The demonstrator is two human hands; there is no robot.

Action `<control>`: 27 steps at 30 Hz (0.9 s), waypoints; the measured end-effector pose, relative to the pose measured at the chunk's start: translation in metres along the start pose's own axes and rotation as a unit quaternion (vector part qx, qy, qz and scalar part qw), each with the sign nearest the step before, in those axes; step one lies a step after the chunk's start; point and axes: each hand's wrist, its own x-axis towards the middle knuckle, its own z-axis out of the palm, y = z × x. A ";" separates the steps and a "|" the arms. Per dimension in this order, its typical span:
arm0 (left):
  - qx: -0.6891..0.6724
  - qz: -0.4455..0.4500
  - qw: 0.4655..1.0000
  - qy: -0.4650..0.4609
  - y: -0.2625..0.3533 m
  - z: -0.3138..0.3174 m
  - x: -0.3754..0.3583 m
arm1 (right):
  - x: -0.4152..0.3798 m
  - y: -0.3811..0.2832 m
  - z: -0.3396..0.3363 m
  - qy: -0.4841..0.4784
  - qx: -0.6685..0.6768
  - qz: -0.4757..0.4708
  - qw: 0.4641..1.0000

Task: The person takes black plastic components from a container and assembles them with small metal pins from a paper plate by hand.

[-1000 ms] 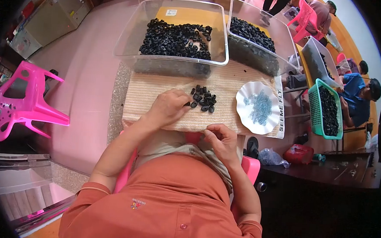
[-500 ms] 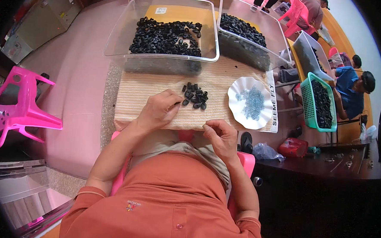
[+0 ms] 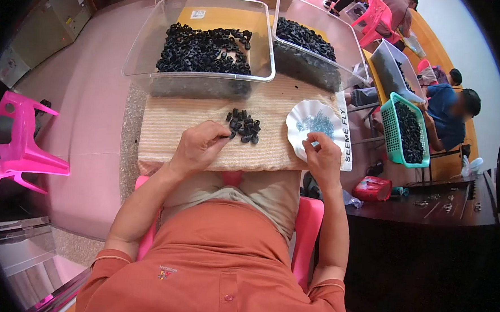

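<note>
My left hand [image 3: 201, 146] rests low over the striped cloth, its thumb and forefinger closed on a small black plastic part [image 3: 232, 136] at the left edge of a little pile of black parts [image 3: 245, 125]. Over the near side of a white scalloped plate [image 3: 298, 114] is my right hand [image 3: 324, 159], thumb and fingertips pinched together. What they hold, if anything, is too small to see. Small clear-blue pieces [image 3: 319, 123] lie in the plate, partly behind that hand.
Two clear plastic bins [image 3: 197, 77] [image 3: 309, 60] of black parts stand at the back of the cloth-covered table [image 3: 173, 109]. To the right are a green basket [image 3: 388, 129], a white bin [image 3: 379, 69] and a person in blue [image 3: 447, 118]. A pink chair [image 3: 27, 144] stands left.
My right hand has moved up and right from the table's front edge to over the plate. My left hand has stayed by the pile. The whole view has shifted slightly.
</note>
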 end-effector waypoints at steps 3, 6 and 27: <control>-0.002 0.010 1.000 -0.002 -0.004 0.003 -0.002 | 0.017 0.011 0.005 -0.012 -0.075 -0.029 0.997; 0.002 0.014 1.000 -0.001 -0.005 0.003 -0.003 | 0.029 0.009 0.009 -0.026 -0.123 -0.060 0.990; -0.013 0.018 1.000 0.013 -0.001 0.005 -0.001 | 0.031 0.019 0.011 -0.064 -0.136 -0.064 0.987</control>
